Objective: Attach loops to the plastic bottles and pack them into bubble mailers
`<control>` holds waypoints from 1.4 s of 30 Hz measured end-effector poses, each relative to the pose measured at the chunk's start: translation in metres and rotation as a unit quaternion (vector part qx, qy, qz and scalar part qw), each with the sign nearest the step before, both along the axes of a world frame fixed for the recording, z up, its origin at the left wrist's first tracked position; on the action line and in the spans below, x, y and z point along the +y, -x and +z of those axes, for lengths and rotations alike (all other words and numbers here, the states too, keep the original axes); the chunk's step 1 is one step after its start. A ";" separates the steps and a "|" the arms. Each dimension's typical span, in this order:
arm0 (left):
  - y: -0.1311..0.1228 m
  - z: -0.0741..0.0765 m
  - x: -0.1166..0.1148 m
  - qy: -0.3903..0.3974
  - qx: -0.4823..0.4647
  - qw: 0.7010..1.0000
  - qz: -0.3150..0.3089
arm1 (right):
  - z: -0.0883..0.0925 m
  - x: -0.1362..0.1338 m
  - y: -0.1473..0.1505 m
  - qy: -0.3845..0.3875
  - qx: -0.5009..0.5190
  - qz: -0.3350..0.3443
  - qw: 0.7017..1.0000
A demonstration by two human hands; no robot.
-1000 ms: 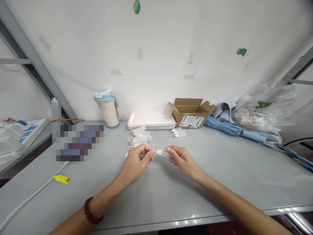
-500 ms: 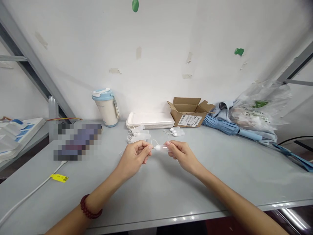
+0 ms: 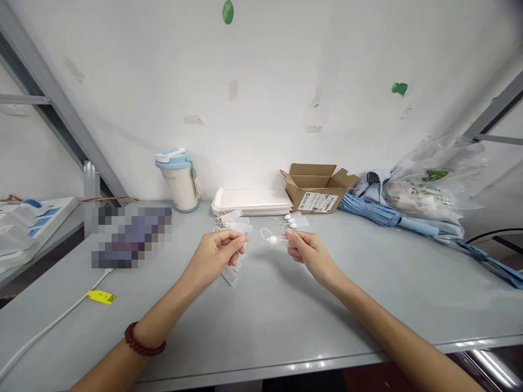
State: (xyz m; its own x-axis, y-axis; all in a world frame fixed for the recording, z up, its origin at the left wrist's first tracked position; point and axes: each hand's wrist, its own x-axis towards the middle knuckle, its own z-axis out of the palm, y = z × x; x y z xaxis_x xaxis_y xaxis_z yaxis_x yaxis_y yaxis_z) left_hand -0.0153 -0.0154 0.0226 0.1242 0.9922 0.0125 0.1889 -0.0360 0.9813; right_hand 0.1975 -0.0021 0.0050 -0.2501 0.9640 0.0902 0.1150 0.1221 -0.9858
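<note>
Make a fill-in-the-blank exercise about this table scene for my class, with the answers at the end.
A small bottle is held up by the ____ hand.
A dark red bracelet circles the ____ arm.
The cardboard box beside the white stack is ____, not shut.
The tag on the white cable is coloured ____.

Missing words: right; left; open; yellow.

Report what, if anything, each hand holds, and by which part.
Right hand: a small bottle, pinched by the end opposite its nozzle. Left hand: no held thing visible.
</note>
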 end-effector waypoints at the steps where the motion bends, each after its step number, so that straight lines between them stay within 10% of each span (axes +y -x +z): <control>1: -0.001 0.000 -0.001 0.001 0.001 1.000 -0.013 | 0.000 -0.001 0.001 -0.001 -0.006 0.007 1.000; 11: -0.008 -0.005 -0.008 -0.006 0.031 0.996 -0.083 | -0.001 -0.008 0.004 -0.030 -0.094 0.048 0.994; 18: 0.031 0.006 0.014 -0.059 0.006 0.993 0.100 | -0.017 0.025 -0.021 -0.192 -0.252 -0.062 0.947; 24: 0.051 0.005 0.027 -0.016 -0.002 0.993 0.120 | -0.042 0.062 -0.055 -0.285 -0.366 -0.117 0.878; 31: 0.055 0.009 0.025 0.054 0.091 0.994 0.024 | -0.052 0.074 -0.072 -0.268 -0.413 -0.103 0.864; 42: 0.061 -0.006 0.032 -0.010 0.240 0.968 0.068 | -0.052 0.072 -0.069 -0.248 -0.422 -0.117 0.864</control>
State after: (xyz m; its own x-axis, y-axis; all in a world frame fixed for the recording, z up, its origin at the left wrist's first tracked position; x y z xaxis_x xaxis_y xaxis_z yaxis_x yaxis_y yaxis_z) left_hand -0.0760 0.0165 0.0170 -0.0105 0.9999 0.0043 0.6280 0.0032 0.7782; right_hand 0.2669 0.0698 -0.0475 -0.2317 0.8922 0.3878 0.8463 0.3814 -0.3719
